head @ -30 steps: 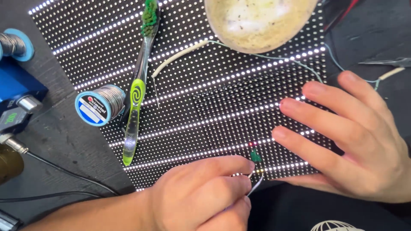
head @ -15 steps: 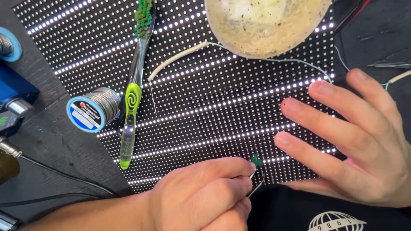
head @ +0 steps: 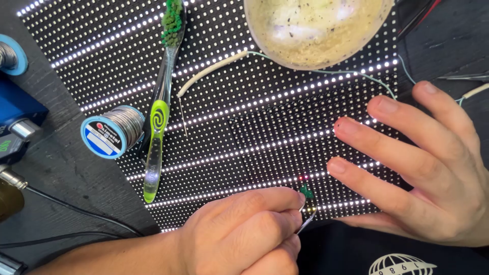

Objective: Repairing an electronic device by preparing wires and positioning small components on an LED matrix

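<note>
A black LED panel (head: 244, 127) with lit rows of white dots lies under both hands. My left hand (head: 239, 234) comes in from the lower left and pinches thin metal tweezers (head: 307, 211) with a green tip. The tip rests on the panel's near edge, beside a tiny red lit dot (head: 302, 177). My right hand (head: 423, 168) lies flat on the panel's right part, fingers spread and pointing left, holding nothing. Its fingertips sit just right of the tweezers' tip.
A green and clear toothbrush (head: 158, 112) lies on the panel's left side beside a blue solder spool (head: 113, 131). At the top stands a beige bowl (head: 316, 30), with a white probe wire (head: 211, 71) beneath it. Blue equipment (head: 15, 117) and black cables (head: 66, 203) are at left.
The view has drifted, so bowl and toothbrush sit a little higher and further left. My left hand keeps the tweezers at the same spot; my right hand stays flat.
</note>
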